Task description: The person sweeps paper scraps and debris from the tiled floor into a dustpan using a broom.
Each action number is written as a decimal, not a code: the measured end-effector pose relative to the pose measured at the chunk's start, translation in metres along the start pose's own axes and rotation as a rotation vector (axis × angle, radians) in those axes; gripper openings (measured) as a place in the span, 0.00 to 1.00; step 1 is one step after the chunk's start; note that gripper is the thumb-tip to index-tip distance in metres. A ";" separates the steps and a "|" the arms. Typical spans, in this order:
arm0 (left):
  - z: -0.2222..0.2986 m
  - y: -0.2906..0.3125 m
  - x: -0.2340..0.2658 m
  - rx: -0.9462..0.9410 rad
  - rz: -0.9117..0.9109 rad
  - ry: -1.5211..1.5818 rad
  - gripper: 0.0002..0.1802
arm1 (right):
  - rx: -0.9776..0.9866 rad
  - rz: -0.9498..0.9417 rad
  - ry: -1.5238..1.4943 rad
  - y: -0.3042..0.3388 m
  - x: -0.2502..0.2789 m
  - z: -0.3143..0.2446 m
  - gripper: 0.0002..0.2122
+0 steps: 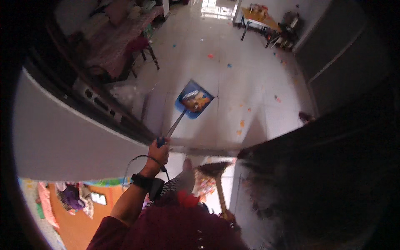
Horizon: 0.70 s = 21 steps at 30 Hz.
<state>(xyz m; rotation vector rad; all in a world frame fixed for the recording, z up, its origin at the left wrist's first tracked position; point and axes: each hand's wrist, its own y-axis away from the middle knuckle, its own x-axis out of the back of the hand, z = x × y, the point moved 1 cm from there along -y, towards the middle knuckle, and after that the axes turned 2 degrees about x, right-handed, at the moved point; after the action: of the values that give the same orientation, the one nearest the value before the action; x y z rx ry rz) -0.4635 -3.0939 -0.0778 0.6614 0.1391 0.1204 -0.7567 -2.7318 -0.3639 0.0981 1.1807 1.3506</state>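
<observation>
My left hand is closed round the top of a long dustpan handle. Ahead of it, over the tiled floor, the blue dustpan holds orange and whitish scraps. A dark strap-like band and a thin cable are at my left wrist. Low in the view, close to my body, my right hand grips the handle of a broom; its fingers are partly hidden in shadow. The broom's brown bristle head points forward, above a pile of colourful scraps by my foot.
Small orange scraps and other bits dot the floor ahead. A dark door frame stands on the left, a dark panel on the right. Farther off are a cloth-covered seat and a small table.
</observation>
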 end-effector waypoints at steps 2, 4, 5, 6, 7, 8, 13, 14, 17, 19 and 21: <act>0.007 -0.025 0.005 -0.072 0.030 -0.016 0.10 | 0.179 0.169 0.142 -0.016 -0.035 -0.010 0.14; 0.004 -0.072 -0.005 -0.169 0.044 -0.041 0.12 | 0.296 0.278 0.229 -0.022 -0.065 -0.028 0.14; 0.011 -0.083 -0.015 -0.204 0.066 -0.094 0.12 | 0.319 0.298 0.237 -0.026 -0.079 -0.038 0.14; 0.019 -0.095 -0.024 -0.239 0.090 -0.146 0.12 | 0.340 0.321 0.247 -0.027 -0.093 -0.050 0.14; 0.029 -0.104 -0.027 -0.025 0.040 0.022 0.12 | 0.356 0.333 0.255 -0.032 -0.108 -0.066 0.13; 0.041 -0.115 -0.038 0.006 0.031 0.018 0.13 | 0.381 0.339 0.256 -0.032 -0.125 -0.083 0.13; 0.088 -0.175 -0.068 0.051 -0.051 -0.008 0.09 | 0.444 0.355 0.305 -0.055 -0.194 -0.158 0.13; 0.089 -0.197 -0.071 -0.048 -0.004 -0.128 0.08 | 0.462 0.347 0.301 -0.053 -0.209 -0.179 0.13; 0.082 -0.271 -0.063 -0.257 0.142 -0.352 0.06 | 0.480 0.341 0.321 -0.053 -0.257 -0.232 0.13; 0.097 -0.308 -0.078 -0.268 0.159 -0.290 0.07 | 0.494 0.336 0.334 -0.052 -0.288 -0.271 0.13; 0.114 -0.332 -0.100 -0.227 0.129 -0.163 0.07 | 0.507 0.336 0.340 -0.048 -0.315 -0.309 0.13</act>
<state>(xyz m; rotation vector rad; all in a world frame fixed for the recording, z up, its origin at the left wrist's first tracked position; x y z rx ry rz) -0.5205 -3.4383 -0.1849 0.4512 -0.0742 0.2025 -0.8675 -3.1615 -0.3544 0.4610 1.8435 1.3571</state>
